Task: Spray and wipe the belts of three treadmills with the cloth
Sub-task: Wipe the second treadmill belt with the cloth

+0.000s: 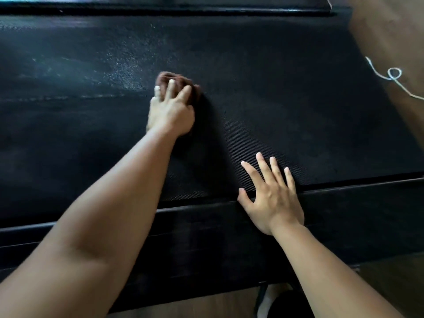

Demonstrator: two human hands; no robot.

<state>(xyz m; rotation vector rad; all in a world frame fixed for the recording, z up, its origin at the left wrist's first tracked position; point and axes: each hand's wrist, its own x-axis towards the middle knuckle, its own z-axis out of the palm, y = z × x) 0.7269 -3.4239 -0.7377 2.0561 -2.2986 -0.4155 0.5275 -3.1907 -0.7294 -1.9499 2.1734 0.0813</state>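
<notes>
A black treadmill belt [275,88] fills most of the view, with pale spray droplets [121,70] on its left middle. My left hand [171,111] presses a bunched brown cloth [174,80] onto the belt near the centre, fingers curled over it. My right hand [270,193] lies flat with straight spread fingers, palm on the near side rail [355,214] and fingertips on the belt edge. No spray bottle is in view.
The far side rail [183,9] runs along the top. Brown wooden floor [390,42] shows at the right with a white cord [393,75] lying on it, and more floor beneath the near rail. A shoe [266,301] is at the bottom.
</notes>
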